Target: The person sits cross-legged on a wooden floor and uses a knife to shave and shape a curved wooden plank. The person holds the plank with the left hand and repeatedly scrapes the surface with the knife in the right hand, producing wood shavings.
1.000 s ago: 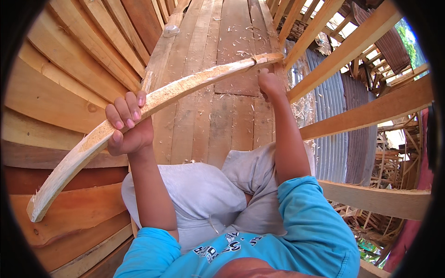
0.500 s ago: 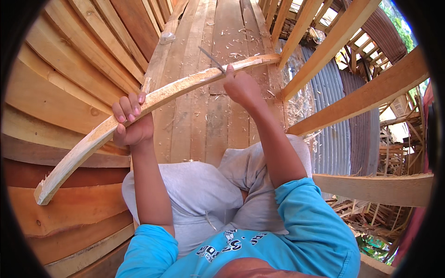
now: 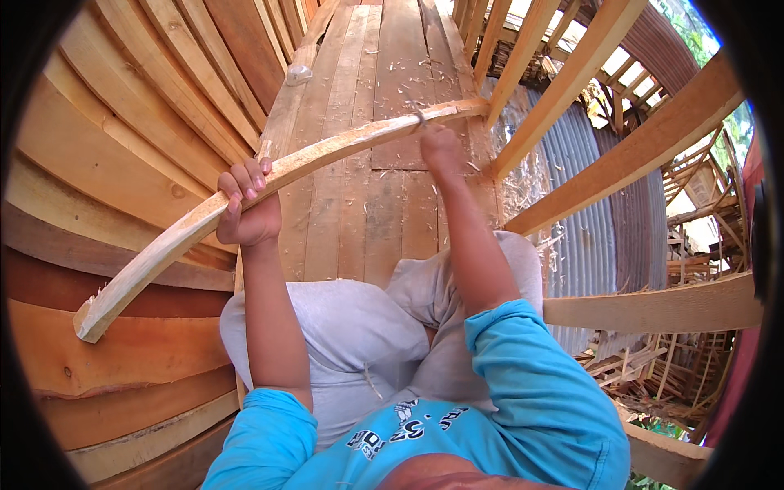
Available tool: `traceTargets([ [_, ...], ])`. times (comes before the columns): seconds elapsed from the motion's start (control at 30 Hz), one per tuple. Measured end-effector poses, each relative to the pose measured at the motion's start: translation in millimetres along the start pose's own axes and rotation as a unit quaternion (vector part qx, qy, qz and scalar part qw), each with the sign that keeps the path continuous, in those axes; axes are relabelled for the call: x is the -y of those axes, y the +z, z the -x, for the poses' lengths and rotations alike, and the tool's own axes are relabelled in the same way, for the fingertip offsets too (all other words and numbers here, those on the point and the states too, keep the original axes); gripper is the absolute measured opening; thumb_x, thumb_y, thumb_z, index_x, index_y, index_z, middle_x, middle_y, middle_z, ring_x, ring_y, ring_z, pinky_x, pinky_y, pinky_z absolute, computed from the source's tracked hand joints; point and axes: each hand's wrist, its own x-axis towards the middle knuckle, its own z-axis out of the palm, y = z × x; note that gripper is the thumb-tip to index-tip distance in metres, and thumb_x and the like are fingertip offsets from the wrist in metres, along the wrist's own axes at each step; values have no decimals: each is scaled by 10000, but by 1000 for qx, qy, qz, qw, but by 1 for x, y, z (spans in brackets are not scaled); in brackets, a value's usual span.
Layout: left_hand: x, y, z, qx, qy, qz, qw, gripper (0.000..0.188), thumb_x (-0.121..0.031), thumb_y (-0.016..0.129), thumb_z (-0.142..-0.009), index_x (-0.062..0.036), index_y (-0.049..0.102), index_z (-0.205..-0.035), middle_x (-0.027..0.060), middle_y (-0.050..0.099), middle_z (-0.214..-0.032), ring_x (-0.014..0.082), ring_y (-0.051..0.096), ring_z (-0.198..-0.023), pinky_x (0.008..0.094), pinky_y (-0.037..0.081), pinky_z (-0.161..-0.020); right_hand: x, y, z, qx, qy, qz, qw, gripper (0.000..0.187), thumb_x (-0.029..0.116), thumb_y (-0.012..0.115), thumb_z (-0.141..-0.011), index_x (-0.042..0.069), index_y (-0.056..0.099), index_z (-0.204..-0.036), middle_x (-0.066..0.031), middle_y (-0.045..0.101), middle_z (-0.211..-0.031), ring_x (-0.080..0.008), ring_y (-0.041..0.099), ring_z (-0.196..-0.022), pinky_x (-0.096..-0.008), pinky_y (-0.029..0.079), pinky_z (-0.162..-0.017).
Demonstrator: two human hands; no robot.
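Note:
A long wooden pole (image 3: pixel 327 151), pale with whitish shaved stretches, lies across in front of me and looks curved in this wide view. My left hand (image 3: pixel 249 204) is closed around it left of the middle, fingers over the top. Toward its far right part, my right hand (image 3: pixel 442 147) is closed on a knife (image 3: pixel 419 115) whose thin blade crosses the wood's edge. The blade is blurred, and its handle is hidden in my fist. The pole's left end (image 3: pixel 88 320) looks rough and splintered.
Wood shavings (image 3: pixel 408 77) are scattered over the plank floor (image 3: pixel 327 237). Stacked boards form a wall (image 3: pixel 114 163) on the left. Upright timber posts (image 3: pixel 563 90) stand on the right, with corrugated metal sheets (image 3: pixel 572 220) beyond. A small clear plastic object (image 3: pixel 299 74) lies far left.
My right hand and the knife have moved right along the pole, toward its far end. My left hand keeps its grip; hand and pole appear slightly shifted right.

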Motion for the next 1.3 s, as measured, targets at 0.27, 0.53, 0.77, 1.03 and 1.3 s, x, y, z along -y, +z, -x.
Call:
traceTargets([
  [0.27, 5, 2, -11, 44, 12, 13, 999, 225, -241, 658, -735, -183, 441, -719, -27, 469, -695, 140, 460, -752, 347, 334, -873, -63, -6, -30, 58, 39, -56, 996, 610, 384, 302, -937, -114, 617, -1097, -356, 607, -1111, -465, 588, -1096, -472, 440, -958],
  [0.53, -1, -2, -3, 12, -1, -5, 1000, 227, -247, 667, -736, -186, 449, -719, -31, 468, -694, 138, 459, -763, 349, 332, -883, 68, -34, 43, 122, -43, -9, 992, 563, 354, 308, -947, -74, 672, -970, -334, 630, -1034, -487, 598, -1019, -513, 448, -932],
  [0.77, 6, 8, -10, 46, -10, -7, 999, 256, -285, 700, -731, -217, 454, -707, -59, 471, -679, 113, 472, -752, 319, 339, -856, -113, -20, -85, 68, -68, 110, 989, 290, 128, 445, -899, -53, 670, -933, -284, 664, -912, -412, 658, -920, -469, 535, -785],
  [1.03, -4, -2, -6, 34, -18, -16, 999, 277, -285, 730, -747, -224, 462, -708, -80, 461, -679, 102, 468, -757, 306, 337, -885, 60, -31, 39, 142, -87, -7, 986, 529, 337, 341, -929, -62, 687, -893, -319, 654, -916, -474, 641, -885, -533, 465, -885],
  [1.3, 19, -12, -3, -93, -12, -36, 995, 221, -257, 689, -739, -200, 476, -721, -47, 456, -700, 134, 461, -791, 343, 327, -927, 9, 28, -12, 29, -10, 18, 999, 513, 329, 340, -927, -44, 692, -908, -286, 673, -938, -451, 655, -914, -543, 478, -884],
])
